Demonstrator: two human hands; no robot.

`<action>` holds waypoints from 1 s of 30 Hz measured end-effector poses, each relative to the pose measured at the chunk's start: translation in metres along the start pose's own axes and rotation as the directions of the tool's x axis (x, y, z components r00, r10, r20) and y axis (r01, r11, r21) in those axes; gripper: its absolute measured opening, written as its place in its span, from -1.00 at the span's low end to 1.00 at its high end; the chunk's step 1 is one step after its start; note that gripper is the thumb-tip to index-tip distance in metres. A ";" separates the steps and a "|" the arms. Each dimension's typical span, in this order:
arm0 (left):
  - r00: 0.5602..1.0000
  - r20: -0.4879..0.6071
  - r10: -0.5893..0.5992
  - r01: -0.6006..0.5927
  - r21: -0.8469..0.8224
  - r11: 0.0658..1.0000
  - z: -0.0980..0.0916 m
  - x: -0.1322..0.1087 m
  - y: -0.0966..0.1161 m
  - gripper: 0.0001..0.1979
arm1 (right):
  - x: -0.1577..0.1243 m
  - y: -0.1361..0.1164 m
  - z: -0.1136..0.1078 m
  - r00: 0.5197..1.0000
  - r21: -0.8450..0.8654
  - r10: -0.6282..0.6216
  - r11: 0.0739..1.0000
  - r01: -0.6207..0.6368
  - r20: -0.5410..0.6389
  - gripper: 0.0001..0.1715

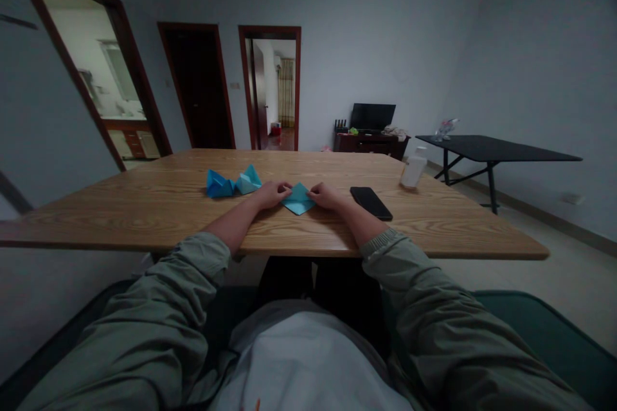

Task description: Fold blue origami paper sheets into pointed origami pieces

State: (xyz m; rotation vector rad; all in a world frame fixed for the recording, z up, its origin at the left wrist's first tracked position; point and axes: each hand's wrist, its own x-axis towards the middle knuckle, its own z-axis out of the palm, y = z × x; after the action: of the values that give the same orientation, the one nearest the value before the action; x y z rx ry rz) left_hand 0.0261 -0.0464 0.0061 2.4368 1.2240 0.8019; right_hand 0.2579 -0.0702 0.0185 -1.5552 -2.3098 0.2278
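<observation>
A folded square of light blue paper lies flat on the wooden table, pointing toward me. My left hand rests on the tabletop with its fingertips on the paper's left side. My right hand mirrors it, holding the right side. Just left of my left hand sit a folded blue paper piece and a paler folded blue paper piece, touching each other. A black smartphone lies face up to the right of my right hand.
A white plastic bottle stands near the table's right edge. Behind the table are a dark cabinet with a monitor, and a black side table to the right. My sleeves cross the near table edge.
</observation>
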 end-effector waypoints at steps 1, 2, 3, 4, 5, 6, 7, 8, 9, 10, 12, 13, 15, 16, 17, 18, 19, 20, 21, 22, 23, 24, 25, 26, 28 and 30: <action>1.000 0.005 -0.012 0.012 -0.009 1.000 0.000 0.001 -0.001 -0.59 | 0.000 0.000 0.000 1.000 0.002 -0.003 1.000 0.003 -0.011 -0.57; 1.000 0.014 -0.020 0.020 -0.011 1.000 0.001 0.001 -0.002 -0.59 | 0.000 0.001 0.000 1.000 0.007 -0.005 1.000 0.005 -0.023 -0.60; 1.000 0.020 -0.024 0.024 -0.007 1.000 0.001 0.001 -0.003 -0.60 | 0.001 0.002 0.001 0.999 0.021 -0.008 1.000 0.009 -0.034 -0.65; 1.000 0.020 -0.022 0.022 0.002 1.000 0.001 0.002 -0.003 -0.61 | 0.002 0.003 0.002 0.999 0.045 -0.009 0.999 0.011 -0.042 -0.71; 1.000 0.015 -0.017 0.017 0.013 1.000 0.001 0.002 -0.004 -0.62 | 0.003 0.004 0.003 0.999 0.073 -0.005 0.997 0.009 -0.049 -0.75; 1.000 0.007 -0.012 0.012 0.023 1.000 0.001 0.002 -0.004 -0.62 | 0.004 0.006 0.004 0.999 0.103 -0.001 0.995 0.007 -0.054 -0.76; 1.000 -0.002 -0.007 0.007 0.031 0.999 0.001 0.002 -0.004 -0.62 | 0.005 0.007 0.006 0.998 0.129 0.004 0.992 0.004 -0.058 -0.75; 1.000 -0.010 -0.003 0.004 0.039 0.999 0.001 0.001 -0.004 -0.62 | 0.006 0.008 0.007 0.998 0.146 0.010 0.989 -0.001 -0.058 -0.73; 1.000 -0.015 0.001 -0.001 0.045 0.999 0.001 0.001 -0.003 -0.61 | 0.007 0.009 0.008 0.998 0.154 0.017 0.988 -0.008 -0.056 -0.72; 1.000 -0.019 0.005 -0.005 0.050 0.999 0.001 0.001 -0.003 -0.60 | 0.007 0.010 0.009 0.998 0.155 0.020 0.988 -0.011 -0.053 -0.72; 1.000 -0.021 0.004 -0.003 0.055 0.998 0.001 0.000 -0.002 -0.58 | 0.007 0.011 0.010 0.999 0.150 0.020 0.989 -0.013 -0.048 -0.72; 1.000 -0.017 -0.002 0.003 0.054 0.999 0.002 0.001 -0.003 -0.57 | 0.007 0.011 0.010 0.999 0.146 0.021 0.989 -0.014 -0.047 -0.71; 1.000 0.003 -0.012 0.012 0.061 0.998 0.002 0.001 -0.004 -0.58 | 0.006 0.011 0.010 0.999 0.137 0.026 0.990 -0.019 -0.044 -0.69; 1.000 0.018 -0.016 0.015 0.072 0.997 0.003 0.001 -0.005 -0.60 | 0.006 0.011 0.010 0.999 0.132 0.029 0.991 -0.023 -0.042 -0.69; 0.999 0.035 -0.016 0.013 0.083 0.996 0.003 0.002 -0.006 -0.61 | 0.006 0.011 0.010 0.999 0.127 0.033 0.991 -0.028 -0.037 -0.69; 0.999 0.050 -0.018 0.013 0.096 0.995 0.003 0.002 -0.006 -0.61 | 0.006 0.010 0.010 0.999 0.123 0.034 0.992 -0.029 -0.031 -0.69; 0.997 0.067 -0.024 0.016 0.111 0.994 0.003 0.002 -0.007 -0.61 | 0.005 0.010 0.010 0.999 0.119 0.033 0.992 -0.030 -0.027 -0.70; 0.996 0.083 -0.032 0.021 0.126 0.992 0.003 0.002 -0.007 -0.59 | 0.005 0.011 0.011 0.999 0.116 0.029 0.993 -0.026 -0.025 -0.70; 0.995 0.094 -0.042 0.028 0.141 0.990 0.003 0.002 -0.007 -0.58 | 0.005 0.011 0.011 0.999 0.112 0.027 0.993 -0.024 -0.026 -0.70; 0.994 0.099 -0.049 0.033 0.159 0.987 0.003 0.001 -0.007 -0.57 | 0.006 0.011 0.011 0.999 0.108 0.026 0.994 -0.022 -0.029 -0.70; 0.994 0.098 -0.052 0.034 0.177 0.984 0.003 0.001 -0.007 -0.58 | 0.006 0.011 0.012 0.999 0.107 0.024 0.994 -0.021 -0.033 -0.69; 0.995 0.091 -0.051 0.033 0.190 0.981 0.002 0.001 -0.006 -0.60 | 0.006 0.012 0.012 0.999 0.106 0.018 0.994 -0.014 -0.034 -0.68; 0.996 0.082 -0.046 0.029 0.199 0.980 0.002 0.001 -0.006 -0.62 | 0.007 0.013 0.012 0.999 0.106 0.007 0.994 -0.003 -0.032 -0.67; 0.996 0.076 -0.040 0.024 0.202 0.979 0.002 0.001 -0.005 -0.64 | 0.008 0.013 0.013 1.000 0.103 -0.005 0.995 0.008 -0.028 -0.67; 0.997 0.074 -0.031 0.016 0.204 0.979 0.002 0.002 -0.006 -0.64 | 0.008 0.014 0.013 1.000 0.086 -0.022 0.996 0.024 -0.018 -0.68; 0.996 0.076 -0.036 0.020 0.208 0.978 0.003 0.003 -0.007 -0.61 | 0.009 0.013 0.012 1.000 0.063 -0.020 0.998 0.020 -0.006 -0.70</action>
State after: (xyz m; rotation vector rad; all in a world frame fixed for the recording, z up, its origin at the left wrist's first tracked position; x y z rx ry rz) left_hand 0.0245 -0.0400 0.0012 2.5804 1.3700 0.5896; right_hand 0.2620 -0.0563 0.0046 -1.4997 -2.2904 0.2882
